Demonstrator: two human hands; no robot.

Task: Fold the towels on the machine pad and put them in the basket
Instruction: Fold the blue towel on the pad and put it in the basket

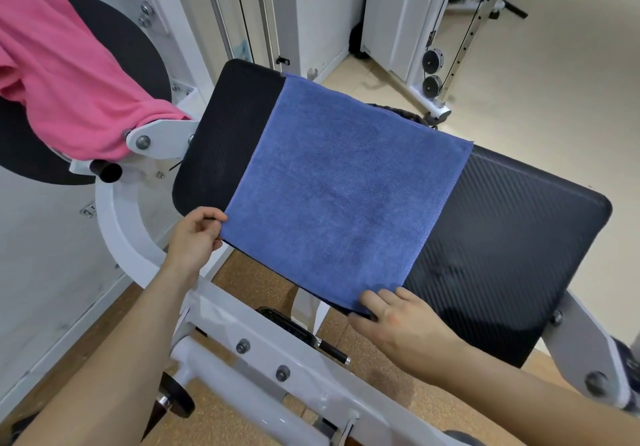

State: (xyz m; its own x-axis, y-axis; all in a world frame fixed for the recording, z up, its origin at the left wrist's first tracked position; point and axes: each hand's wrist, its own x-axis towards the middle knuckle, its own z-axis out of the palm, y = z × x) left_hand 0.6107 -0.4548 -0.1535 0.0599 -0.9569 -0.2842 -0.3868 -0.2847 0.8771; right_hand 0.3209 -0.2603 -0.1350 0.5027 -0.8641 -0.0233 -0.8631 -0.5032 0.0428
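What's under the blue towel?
The black machine pad, bare to either side of the blue towel. Its covered middle is hidden. The left hand and right hand pinch the near corners.

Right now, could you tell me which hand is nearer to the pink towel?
Left. The left hand pinches the left corner of the blue towel, below the pink towel; the right hand is at its right corner, farther off.
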